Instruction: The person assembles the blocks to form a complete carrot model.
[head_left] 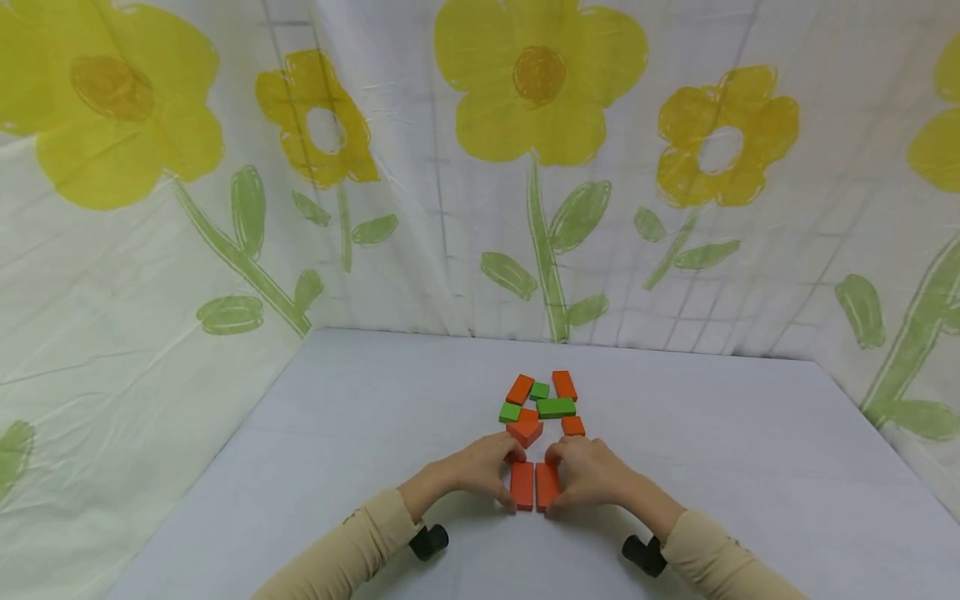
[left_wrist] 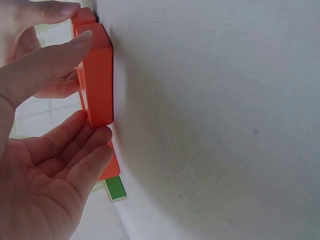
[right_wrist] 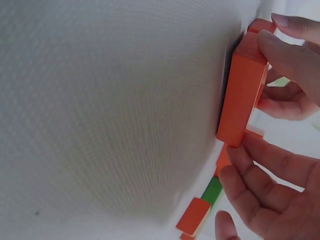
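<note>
Lying side by side on the pale table [head_left: 360, 417], the left red block [head_left: 522, 487] and the right red block [head_left: 547, 487] are held by a person's two hands, and a thin gap is left between them. The left red block is pinched by the left hand [head_left: 482, 469], with the thumb put at the near end and the fingertips at the far end. The right red block is pinched by the right hand [head_left: 592, 472] in the same way. Past their far ends, a pointy red block [head_left: 524, 431] is set on the left, and a flat orange block [head_left: 528, 415] is partly hidden behind it. A small green block [head_left: 510, 412] is seen just beside these. A long green block [head_left: 556, 408] is laid crosswise to the right, and a small orange block [head_left: 573, 426] is found nearer the right hand. Farther back, a slanted orange block [head_left: 520, 389] is placed on the left, a second green block [head_left: 539, 391] is tucked close to it, and a long orange block [head_left: 564, 385] is placed on the right. Both arms are covered by tan sleeves [head_left: 367, 537]. Behind the table, a white cloth [head_left: 405, 275] is covered with big yellow flowers [head_left: 491, 79].
</note>
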